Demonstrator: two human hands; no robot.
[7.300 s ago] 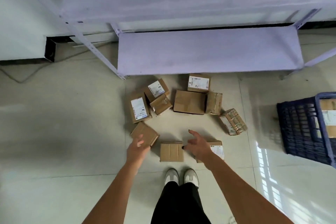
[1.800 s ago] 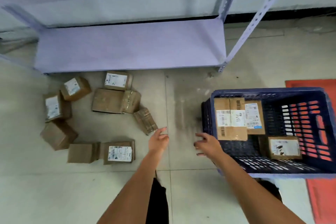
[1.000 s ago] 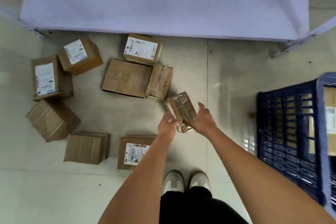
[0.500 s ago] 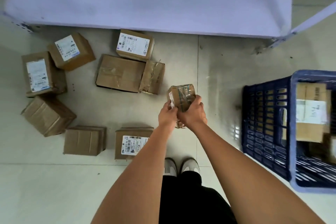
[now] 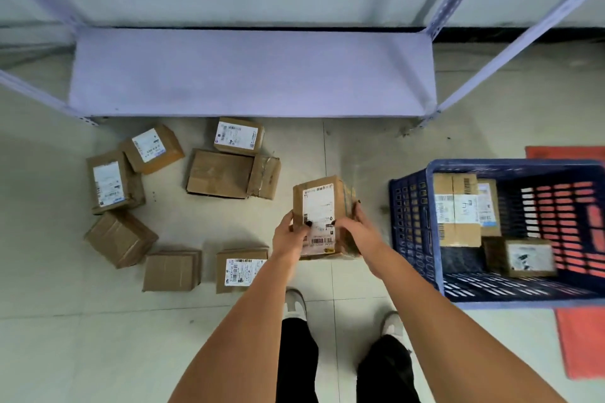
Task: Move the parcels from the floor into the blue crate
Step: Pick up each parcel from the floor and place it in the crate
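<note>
So compared with half a second back, the labelled parcel (image 5: 322,216) is turned so its white shipping label faces up, and it's closer to the blue crate (image 5: 413,229), though still outside its left wall. Left hand (image 5: 289,237) and right hand (image 5: 358,229) are both clamped on it, one per side, thumbs pressed on the label. The whole crate is in view now instead of just its left part.

Counting: eight cardboard boxes still on the floor to the left, in a loose ring in front of the purple shelf (image 5: 252,72); four show white labels, four are plain brown. Inside the crate I count three parcels, two at the far left and one nearer. An orange mat (image 5: 581,343) sits under the crate on the right.
</note>
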